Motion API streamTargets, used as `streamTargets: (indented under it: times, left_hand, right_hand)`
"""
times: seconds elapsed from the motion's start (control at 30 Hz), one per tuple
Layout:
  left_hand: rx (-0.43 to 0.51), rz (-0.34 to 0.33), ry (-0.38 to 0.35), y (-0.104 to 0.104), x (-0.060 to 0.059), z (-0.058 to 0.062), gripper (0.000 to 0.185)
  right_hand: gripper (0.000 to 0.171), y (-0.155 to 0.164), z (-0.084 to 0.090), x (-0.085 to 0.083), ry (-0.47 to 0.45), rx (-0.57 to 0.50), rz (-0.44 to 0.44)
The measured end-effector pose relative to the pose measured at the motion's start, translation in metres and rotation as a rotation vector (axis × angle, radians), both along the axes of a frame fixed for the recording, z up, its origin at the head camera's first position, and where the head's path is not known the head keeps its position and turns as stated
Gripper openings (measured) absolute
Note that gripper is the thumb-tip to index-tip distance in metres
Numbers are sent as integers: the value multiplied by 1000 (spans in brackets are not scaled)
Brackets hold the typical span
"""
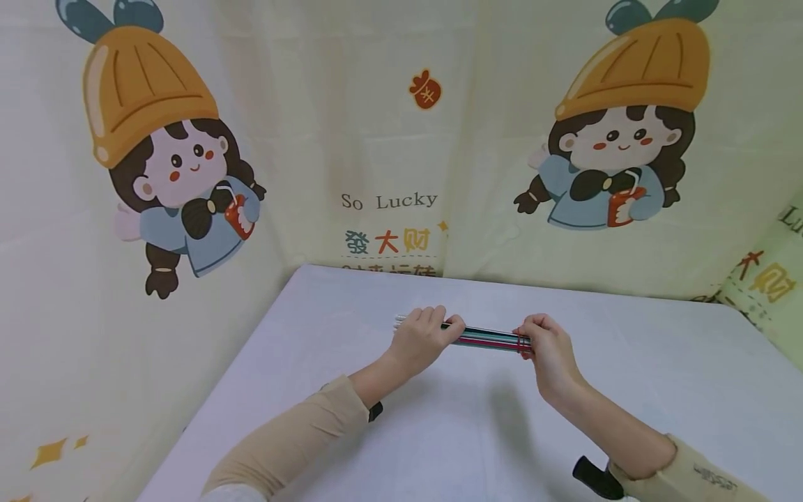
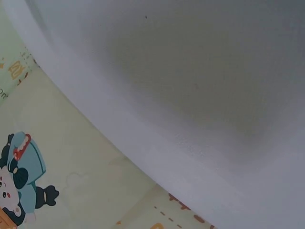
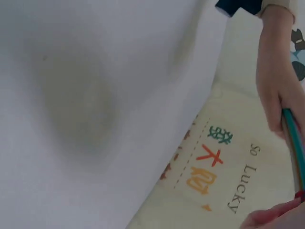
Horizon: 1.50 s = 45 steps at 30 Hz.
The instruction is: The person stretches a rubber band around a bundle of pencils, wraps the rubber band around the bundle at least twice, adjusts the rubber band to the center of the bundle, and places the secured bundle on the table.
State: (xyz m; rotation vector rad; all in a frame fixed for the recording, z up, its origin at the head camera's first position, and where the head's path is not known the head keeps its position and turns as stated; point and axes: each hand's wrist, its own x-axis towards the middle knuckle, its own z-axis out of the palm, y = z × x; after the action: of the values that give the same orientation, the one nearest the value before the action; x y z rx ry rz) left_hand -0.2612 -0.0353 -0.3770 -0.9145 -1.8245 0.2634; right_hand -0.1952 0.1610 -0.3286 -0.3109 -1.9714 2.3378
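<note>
A bundle of thin coloured sticks (image 1: pixel 486 338), teal, red and dark, is held level above the white table (image 1: pixel 439 432). My left hand (image 1: pixel 425 335) grips its left part, with the stick ends poking out past the fingers. My right hand (image 1: pixel 544 343) grips the right end, where a red band (image 1: pixel 522 341) wraps the bundle. In the right wrist view the teal and red sticks (image 3: pixel 294 143) run along the right edge, with the left hand (image 3: pixel 276 81) curled round them and part of the right hand (image 3: pixel 274 218) at the bottom. The left wrist view shows only table and cloth.
A cream cloth backdrop (image 1: pixel 389 139) printed with cartoon girls and "So Lucky" text hangs behind and to both sides of the table. The table's left edge (image 1: pixel 219 390) runs diagonally. Black wrist straps (image 1: pixel 596 477) show on the sleeves.
</note>
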Motion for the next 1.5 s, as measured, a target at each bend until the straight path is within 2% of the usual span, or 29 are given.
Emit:
streamTargets:
  times: [0.1, 0.17, 0.33, 0.47, 0.6, 0.73, 0.83, 0.9, 1.0, 1.13, 1.23, 1.37, 1.5]
  left_hand:
    - [-12, -1, -16, -2, -1, -1, 8]
    - [-17, -7, -16, -1, -1, -1, 5]
    - [-6, -32, -6, 1, -1, -1, 6]
    - [-13, -33, -23, -1, -2, -4, 5]
    - [-32, 18, -82, -5, -3, -7, 6]
    - [-44, 81, -129, -9, -3, -8, 15]
    - [-40, 103, -114, -10, -4, -9, 14]
    - [-36, 108, -93, -9, -3, -9, 11]
    - [-37, 107, -73, -6, -1, -10, 7]
    - [-56, 134, -95, -3, 5, -12, 7]
    - [-64, 160, -118, -2, 11, -12, 9]
    - [-44, 147, -129, 2, 19, -11, 9]
    - [-29, 128, -122, 5, 26, -7, 8]
  right_hand:
    - [27, 8, 0, -7, 92, 149, -5]
    - [28, 14, 0, -11, 163, 268, 32]
    - [22, 27, 6, -19, 261, 529, 249]
    - [31, 33, 15, -22, 304, 720, 356]
    - [26, 41, 17, -24, 434, 962, 393]
    - [33, 44, 10, -22, 581, 1333, 414]
    - [35, 42, 1, -22, 696, 1587, 355]
    - [31, 40, -6, -23, 791, 1699, 300]
    - [26, 37, -16, -27, 953, 1778, 208]
    - [35, 35, -23, -31, 1131, 1855, 128]
    - [39, 34, -24, -32, 1199, 1906, 104]
    - [43, 32, -22, -30, 1258, 1943, 122]
    - [45, 29, -17, -25, 1262, 1983, 160]
